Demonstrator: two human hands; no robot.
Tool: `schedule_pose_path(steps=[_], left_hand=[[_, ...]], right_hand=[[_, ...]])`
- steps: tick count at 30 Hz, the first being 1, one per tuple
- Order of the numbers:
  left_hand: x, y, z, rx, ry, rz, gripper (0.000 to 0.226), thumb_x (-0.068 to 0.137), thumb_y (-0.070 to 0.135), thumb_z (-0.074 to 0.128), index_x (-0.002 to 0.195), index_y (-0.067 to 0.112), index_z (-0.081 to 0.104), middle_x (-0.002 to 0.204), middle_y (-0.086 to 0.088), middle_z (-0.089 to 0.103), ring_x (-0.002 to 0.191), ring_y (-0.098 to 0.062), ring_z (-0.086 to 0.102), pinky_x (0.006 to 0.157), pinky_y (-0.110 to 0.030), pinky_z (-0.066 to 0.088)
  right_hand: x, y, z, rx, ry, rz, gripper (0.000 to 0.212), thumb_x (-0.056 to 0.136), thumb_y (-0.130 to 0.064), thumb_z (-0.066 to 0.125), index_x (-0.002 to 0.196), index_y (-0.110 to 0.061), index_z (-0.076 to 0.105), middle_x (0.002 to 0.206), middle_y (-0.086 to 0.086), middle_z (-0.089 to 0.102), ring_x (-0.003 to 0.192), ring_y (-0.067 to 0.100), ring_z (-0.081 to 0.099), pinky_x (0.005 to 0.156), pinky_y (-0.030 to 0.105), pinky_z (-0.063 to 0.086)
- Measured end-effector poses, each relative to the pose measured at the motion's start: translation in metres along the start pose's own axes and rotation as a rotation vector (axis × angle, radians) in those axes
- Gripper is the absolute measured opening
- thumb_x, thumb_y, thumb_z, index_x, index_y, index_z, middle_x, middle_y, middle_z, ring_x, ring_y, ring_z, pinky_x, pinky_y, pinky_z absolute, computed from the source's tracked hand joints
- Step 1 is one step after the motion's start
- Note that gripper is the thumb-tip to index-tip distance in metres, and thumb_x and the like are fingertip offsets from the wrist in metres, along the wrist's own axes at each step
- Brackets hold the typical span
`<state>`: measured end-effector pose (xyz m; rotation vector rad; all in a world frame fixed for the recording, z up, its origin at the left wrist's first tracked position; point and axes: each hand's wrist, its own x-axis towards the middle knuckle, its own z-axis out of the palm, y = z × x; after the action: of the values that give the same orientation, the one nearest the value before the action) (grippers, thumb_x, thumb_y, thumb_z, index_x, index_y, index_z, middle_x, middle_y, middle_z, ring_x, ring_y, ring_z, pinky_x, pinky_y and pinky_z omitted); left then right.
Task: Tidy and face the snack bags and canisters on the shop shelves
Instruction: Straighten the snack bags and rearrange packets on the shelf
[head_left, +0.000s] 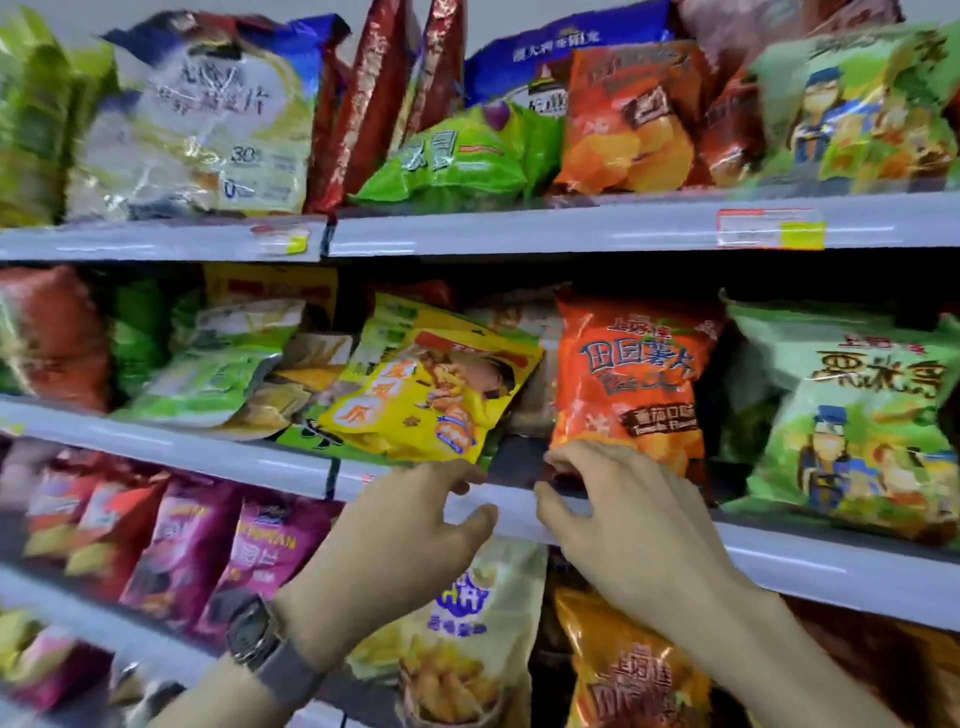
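We have a single wide-angle view from the person's head, facing forward and slightly down, close against the middle shelf (571, 506). Three shelf tiers fill our frame, edges bowed and blurred, with both forearms entering from the bottom.

Three shelf rails (571, 228) in view – two hands (415, 535), one wristwatch (254, 631), two price tags (769, 228).
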<state>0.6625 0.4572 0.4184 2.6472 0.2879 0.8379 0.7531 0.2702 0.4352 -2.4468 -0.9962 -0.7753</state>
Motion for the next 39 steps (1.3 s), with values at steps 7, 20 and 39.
schedule_pose_path(steps=[7,20,39], left_hand=[[0.014,-0.104,-0.060,0.087,0.068,-0.107,0.040,0.096,0.053,0.064,0.131,0.034,0.068,0.115,0.015,0.070,0.115,-0.017,0.066,0.094,-0.034,0.052],[0.097,-0.273,-0.117,0.164,0.217,-0.335,0.080,0.092,0.062,0.068,0.152,0.011,0.053,0.142,-0.016,0.064,0.131,-0.035,0.060,0.101,-0.044,0.051],[0.104,-0.281,-0.068,0.513,0.438,-0.189,0.035,0.106,0.040,0.055,0.086,0.015,0.068,0.070,-0.013,0.066,0.069,-0.043,0.063,0.053,-0.040,0.043]], right_hand=[[0.050,-0.064,0.044,0.018,-0.010,0.000,0.031,0.097,-0.054,0.052,0.117,-0.033,0.063,0.109,-0.010,0.067,0.100,0.022,0.064,0.078,0.037,0.052],[0.113,-0.081,0.086,0.704,0.094,0.368,0.055,0.093,-0.036,0.075,0.143,-0.025,0.055,0.108,-0.015,0.067,0.084,0.000,0.062,0.071,0.023,0.046],[0.153,-0.061,0.101,1.509,-0.129,0.496,0.033,0.080,-0.002,0.080,0.112,-0.006,0.074,0.101,0.021,0.078,0.080,0.035,0.078,0.057,0.047,0.064]])
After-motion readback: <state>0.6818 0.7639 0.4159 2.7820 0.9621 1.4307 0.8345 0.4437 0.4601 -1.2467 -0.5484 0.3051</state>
